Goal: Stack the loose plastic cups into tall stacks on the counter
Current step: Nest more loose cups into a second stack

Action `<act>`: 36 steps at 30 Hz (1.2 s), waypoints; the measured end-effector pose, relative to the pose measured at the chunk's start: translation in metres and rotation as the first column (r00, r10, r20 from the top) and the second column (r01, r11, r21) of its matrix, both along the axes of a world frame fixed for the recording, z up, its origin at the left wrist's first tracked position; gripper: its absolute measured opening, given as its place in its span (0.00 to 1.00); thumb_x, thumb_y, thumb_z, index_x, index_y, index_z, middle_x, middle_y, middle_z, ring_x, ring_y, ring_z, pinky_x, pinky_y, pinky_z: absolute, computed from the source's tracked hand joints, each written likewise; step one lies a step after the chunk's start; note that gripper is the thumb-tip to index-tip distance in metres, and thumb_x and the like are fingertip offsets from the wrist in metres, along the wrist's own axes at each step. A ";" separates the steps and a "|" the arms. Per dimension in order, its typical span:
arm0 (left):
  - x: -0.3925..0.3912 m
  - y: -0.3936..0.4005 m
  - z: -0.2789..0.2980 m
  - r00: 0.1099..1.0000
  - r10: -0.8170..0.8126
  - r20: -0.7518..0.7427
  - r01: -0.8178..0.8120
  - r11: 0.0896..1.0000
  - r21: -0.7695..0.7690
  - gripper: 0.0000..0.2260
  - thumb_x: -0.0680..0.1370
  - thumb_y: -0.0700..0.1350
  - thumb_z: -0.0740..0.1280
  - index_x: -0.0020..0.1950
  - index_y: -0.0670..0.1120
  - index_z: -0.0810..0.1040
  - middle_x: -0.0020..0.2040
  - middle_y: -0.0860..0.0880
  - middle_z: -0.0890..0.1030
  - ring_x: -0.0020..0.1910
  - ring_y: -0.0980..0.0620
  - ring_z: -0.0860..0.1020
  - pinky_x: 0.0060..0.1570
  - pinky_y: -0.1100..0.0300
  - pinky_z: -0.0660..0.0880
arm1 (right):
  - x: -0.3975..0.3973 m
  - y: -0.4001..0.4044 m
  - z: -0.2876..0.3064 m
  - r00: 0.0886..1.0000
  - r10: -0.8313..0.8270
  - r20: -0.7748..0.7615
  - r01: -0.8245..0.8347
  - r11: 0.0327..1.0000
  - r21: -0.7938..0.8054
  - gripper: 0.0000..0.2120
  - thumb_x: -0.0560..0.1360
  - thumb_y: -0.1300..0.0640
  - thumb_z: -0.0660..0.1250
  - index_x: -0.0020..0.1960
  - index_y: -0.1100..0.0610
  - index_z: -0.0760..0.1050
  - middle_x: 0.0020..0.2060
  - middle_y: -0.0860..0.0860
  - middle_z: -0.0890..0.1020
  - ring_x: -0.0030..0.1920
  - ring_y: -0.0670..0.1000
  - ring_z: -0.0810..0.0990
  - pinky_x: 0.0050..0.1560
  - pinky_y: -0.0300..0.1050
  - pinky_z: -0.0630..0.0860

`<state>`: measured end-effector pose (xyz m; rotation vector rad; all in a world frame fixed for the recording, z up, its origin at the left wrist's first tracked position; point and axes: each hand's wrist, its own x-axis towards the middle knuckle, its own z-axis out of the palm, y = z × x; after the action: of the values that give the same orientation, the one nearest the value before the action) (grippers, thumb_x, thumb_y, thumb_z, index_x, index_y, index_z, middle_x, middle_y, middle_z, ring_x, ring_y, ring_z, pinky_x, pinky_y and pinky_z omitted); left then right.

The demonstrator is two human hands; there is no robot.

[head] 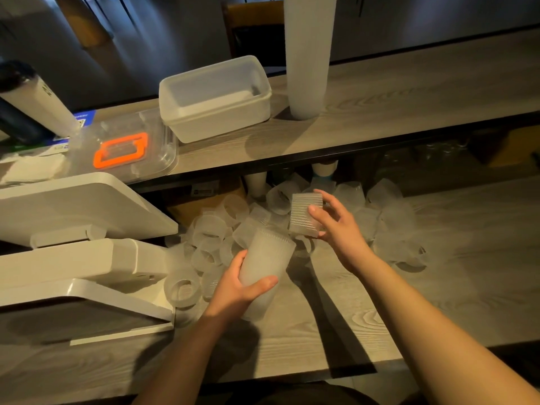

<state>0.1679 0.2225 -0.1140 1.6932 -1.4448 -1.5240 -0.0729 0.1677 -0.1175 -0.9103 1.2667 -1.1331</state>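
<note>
fingers (264,283) of the left hand (233,290) wrapped round a short stack of frosted cups (267,260), thumb across the front, closed firmly on it, stack tilted with its mouth up and away. right hand (339,229) half closed on a single ribbed cup (305,214), thumb on the near wall, other fingers behind, cup held just above and to the right of the stack's mouth, not touching it.

behind and beside both hands, a heap of loose cups (210,247), frosted and see-through, lying on their sides and tumbled over each other, spread from under the raised shelf out to the right. all of it resting on a grey wood-grain counter (438,287), dimly lit, long shadows of both forearms falling toward the near edge.

above the heap, an upper shelf (409,92) of the same grey wood grain with a dark front edge. on it, one tall stack (308,54) of white cups standing upright, running out of the top of the view; left of that, an open white tub (216,97); further left, a clear lid (125,147) with an orange handle. white machine (73,258) with slanted panels along the left edge of the counter. dark room beyond the shelf, wooden chair back (254,21) faintly visible.
</note>
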 end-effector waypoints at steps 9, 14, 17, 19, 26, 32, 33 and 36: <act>0.004 0.003 0.004 1.000 -0.017 0.003 0.017 0.999 -0.044 0.34 0.58 0.65 0.76 0.60 0.61 0.70 0.58 0.55 0.77 0.55 0.55 0.79 0.47 0.60 0.79 | 0.013 0.004 0.018 0.955 0.195 -0.225 -0.212 0.976 -0.056 0.23 0.73 0.52 0.75 0.65 0.42 0.73 0.60 0.42 0.76 0.61 0.43 0.74 0.60 0.44 0.75; 0.003 0.005 0.006 0.998 -0.055 0.022 0.056 0.998 -0.033 0.34 0.58 0.65 0.75 0.61 0.63 0.68 0.59 0.56 0.76 0.54 0.56 0.78 0.44 0.64 0.77 | 0.023 0.005 0.021 0.905 0.266 -0.331 -0.300 0.952 -0.055 0.22 0.75 0.50 0.72 0.67 0.44 0.72 0.58 0.45 0.74 0.58 0.44 0.74 0.58 0.43 0.73; 0.003 0.004 0.008 0.999 -0.032 0.003 0.032 0.999 -0.043 0.34 0.58 0.65 0.75 0.61 0.61 0.70 0.58 0.55 0.77 0.54 0.56 0.78 0.44 0.64 0.77 | 0.034 0.009 0.016 0.865 0.335 -0.372 -0.371 0.928 -0.027 0.20 0.77 0.46 0.68 0.68 0.45 0.72 0.58 0.44 0.74 0.58 0.42 0.73 0.57 0.41 0.71; 0.003 0.002 0.009 1.000 -0.008 -0.006 0.008 0.999 -0.053 0.34 0.58 0.64 0.75 0.61 0.60 0.70 0.58 0.55 0.77 0.54 0.57 0.79 0.44 0.64 0.77 | 0.045 0.014 0.010 0.858 0.365 -0.362 -0.397 0.918 -0.015 0.21 0.78 0.42 0.65 0.69 0.46 0.71 0.60 0.45 0.73 0.60 0.41 0.72 0.59 0.40 0.69; 0.002 -0.002 0.008 0.999 0.032 -0.023 -0.033 0.999 -0.020 0.42 0.56 0.65 0.74 0.67 0.55 0.68 0.59 0.53 0.77 0.55 0.54 0.78 0.46 0.63 0.76 | 0.049 0.011 -0.003 0.946 0.288 -0.147 -0.279 0.957 0.076 0.28 0.80 0.34 0.52 0.73 0.47 0.65 0.62 0.41 0.72 0.62 0.41 0.72 0.59 0.39 0.70; 0.007 -0.009 0.007 0.998 0.057 -0.001 -0.057 0.998 -0.005 0.41 0.56 0.66 0.73 0.67 0.56 0.67 0.59 0.53 0.76 0.54 0.53 0.78 0.42 0.64 0.75 | 0.020 -0.008 -0.062 0.859 0.073 -0.506 0.005 0.989 0.150 0.29 0.77 0.54 0.70 0.75 0.54 0.65 0.67 0.53 0.73 0.64 0.50 0.74 0.61 0.45 0.76; 0.008 -0.010 0.007 0.998 0.062 0.007 -0.062 0.998 -0.006 0.41 0.56 0.66 0.72 0.66 0.56 0.67 0.58 0.54 0.76 0.54 0.54 0.77 0.41 0.65 0.75 | 0.017 -0.009 -0.070 0.808 0.120 -0.577 -0.023 0.985 0.173 0.32 0.76 0.55 0.71 0.76 0.55 0.63 0.69 0.54 0.72 0.67 0.52 0.73 0.66 0.49 0.75; 0.011 -0.012 0.006 0.997 0.073 0.032 -0.073 0.997 0.009 0.41 0.55 0.66 0.71 0.66 0.57 0.67 0.58 0.54 0.75 0.54 0.54 0.76 0.42 0.62 0.74 | 0.016 -0.014 -0.085 0.655 0.272 -0.705 -0.151 0.961 0.231 0.42 0.73 0.53 0.75 0.79 0.57 0.57 0.74 0.55 0.65 0.74 0.56 0.65 0.75 0.52 0.65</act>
<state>0.1792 0.2109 -0.1084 1.7637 -1.3778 -1.4741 -0.0566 0.1540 -0.2020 -1.4345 1.8022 -0.4463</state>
